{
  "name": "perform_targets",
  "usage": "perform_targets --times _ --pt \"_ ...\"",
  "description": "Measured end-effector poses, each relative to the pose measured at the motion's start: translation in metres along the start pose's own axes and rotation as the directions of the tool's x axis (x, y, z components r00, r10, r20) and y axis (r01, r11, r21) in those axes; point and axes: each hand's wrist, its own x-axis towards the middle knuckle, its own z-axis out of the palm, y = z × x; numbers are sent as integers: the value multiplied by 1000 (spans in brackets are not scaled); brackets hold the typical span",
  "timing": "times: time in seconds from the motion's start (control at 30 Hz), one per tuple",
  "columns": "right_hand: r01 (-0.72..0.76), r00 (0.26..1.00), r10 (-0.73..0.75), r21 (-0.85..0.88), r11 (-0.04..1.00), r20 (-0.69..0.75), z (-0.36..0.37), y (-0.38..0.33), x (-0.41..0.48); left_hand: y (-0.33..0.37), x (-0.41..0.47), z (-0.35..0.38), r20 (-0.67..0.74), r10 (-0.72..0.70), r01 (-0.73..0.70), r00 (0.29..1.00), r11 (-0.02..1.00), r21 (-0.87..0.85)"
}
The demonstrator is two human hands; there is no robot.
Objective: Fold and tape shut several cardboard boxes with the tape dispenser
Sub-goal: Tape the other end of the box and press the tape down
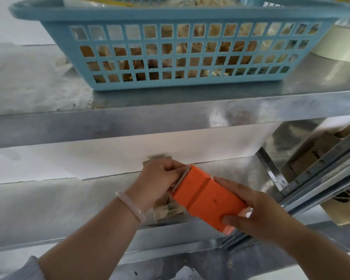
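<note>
Right hand [257,211] grips the orange tape dispenser [206,197]; left hand [160,178] pinches its blade end. Best drawn straight, under even tension.

We see a bright orange rectangular plastic tape dispenser [206,199] with a thin silvery strip at its far end. The light blue plastic basket [170,88] has a grid of square holes, with tan and cream showing through them. The metal shelf [170,110] is mottled silver-grey. The round bangle [129,205] is pale milky pink, and the flat cardboard pieces [313,152] are brown.
</note>
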Motion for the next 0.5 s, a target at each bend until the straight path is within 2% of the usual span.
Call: perform_targets --times 0.07,0.13,0.2,0.27,0.37,0.43,0.5 --pt "31 999 -32 -43 999 -21 5 8 0 0 -3 -2 -44 122 -117 992 989 91" --pt "77 993 -86 -100 992 -87 9 16 -2 -2 -7 -3 -107 171 -164 979 984 74" --pt "174 960 -222 -260 950 -168 11 22 -2 -4 -15 -3 -163 245 -232 956 968 92" --pt "286 888 -417 -474 833 -196 11 27 -1 -10 -24 -4 -134 386 -361 913 916 175" --pt "416 749 -640 -628 658 -174 14 37 2 -18 -42 -6 -67 580 -547 812 796 258" --pt "454 671 -724 -683 572 -160 17 39 4 -16 -53 -5 -76 659 -614 748 732 295" --pt "465 624 -766 -715 523 -155 21 37 5 -12 -61 -4 -83 717 -660 692 675 331"
